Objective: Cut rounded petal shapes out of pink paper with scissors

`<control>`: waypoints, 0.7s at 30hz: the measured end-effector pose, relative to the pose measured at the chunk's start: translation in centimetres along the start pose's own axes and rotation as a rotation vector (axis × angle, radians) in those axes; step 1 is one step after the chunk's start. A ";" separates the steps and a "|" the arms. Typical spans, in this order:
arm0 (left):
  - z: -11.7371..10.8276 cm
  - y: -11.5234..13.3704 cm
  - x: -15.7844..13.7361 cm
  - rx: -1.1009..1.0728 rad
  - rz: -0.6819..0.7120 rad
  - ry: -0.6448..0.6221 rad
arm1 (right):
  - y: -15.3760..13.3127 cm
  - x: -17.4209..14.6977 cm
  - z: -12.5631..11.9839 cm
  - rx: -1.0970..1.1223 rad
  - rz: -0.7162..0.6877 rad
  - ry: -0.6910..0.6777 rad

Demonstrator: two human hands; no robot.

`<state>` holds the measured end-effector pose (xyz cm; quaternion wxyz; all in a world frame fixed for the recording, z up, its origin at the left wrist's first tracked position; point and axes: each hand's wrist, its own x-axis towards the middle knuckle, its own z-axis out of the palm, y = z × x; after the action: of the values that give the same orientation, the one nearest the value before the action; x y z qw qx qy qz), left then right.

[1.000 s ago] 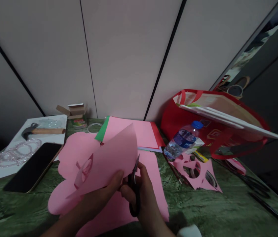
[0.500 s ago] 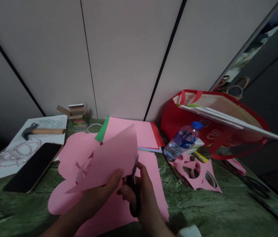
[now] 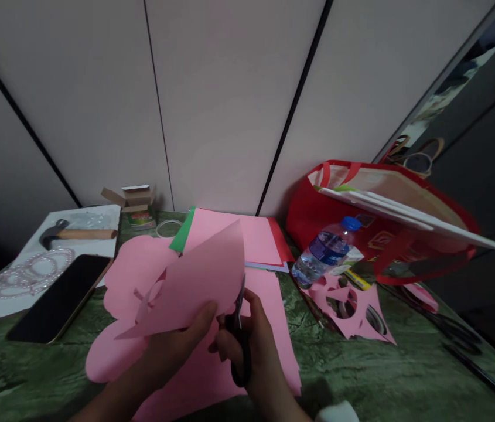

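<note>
My left hand (image 3: 185, 340) grips a pink sheet of paper (image 3: 203, 281) at its lower edge, thumb on top. The sheet is tilted up and has a cut-out gap on its left side. My right hand (image 3: 253, 340) is closed around black-handled scissors (image 3: 239, 334). Their blades point up against the sheet's right edge, and the paper partly hides them. Under both hands lies a stack of pink paper (image 3: 269, 305). Rounded pink cut-outs (image 3: 137, 269) lie to the left, partly covered by the held sheet.
A phone (image 3: 60, 299), a hammer (image 3: 84, 233) and bead strings (image 3: 31, 272) lie left. Behind are a small open box (image 3: 137, 208) and coloured sheets (image 3: 234, 234). A water bottle (image 3: 324, 252), pink scraps (image 3: 361, 310), a red bag (image 3: 313, 205) and other scissors (image 3: 453, 331) are right.
The scissors and my right hand have barely shifted along the sheet's edge. My left thumb has slid very slightly left; everything else stays in place.
</note>
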<state>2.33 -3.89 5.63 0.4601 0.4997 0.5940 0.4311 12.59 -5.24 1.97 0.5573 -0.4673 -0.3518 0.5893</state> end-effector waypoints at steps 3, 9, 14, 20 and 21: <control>0.1 0.2 -0.1 -0.010 -0.013 0.000 | 0.1 0.1 0.0 0.008 -0.015 -0.005; 0.0 0.2 0.0 -0.070 0.007 -0.014 | 0.1 0.1 0.1 0.005 0.019 0.023; 0.1 0.3 -0.1 -0.054 -0.021 0.045 | -0.1 0.0 0.1 -0.023 0.025 0.011; 0.5 0.6 -0.2 -0.179 -0.024 0.020 | 0.0 -0.1 0.0 -0.041 0.033 0.011; 0.5 0.5 -0.2 -0.205 -0.016 0.011 | 0.0 -0.1 0.1 -0.046 0.043 0.012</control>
<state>2.91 -3.97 6.07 0.5087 0.4429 0.5533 0.4888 12.52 -5.36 1.97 0.5356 -0.4912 -0.3516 0.5901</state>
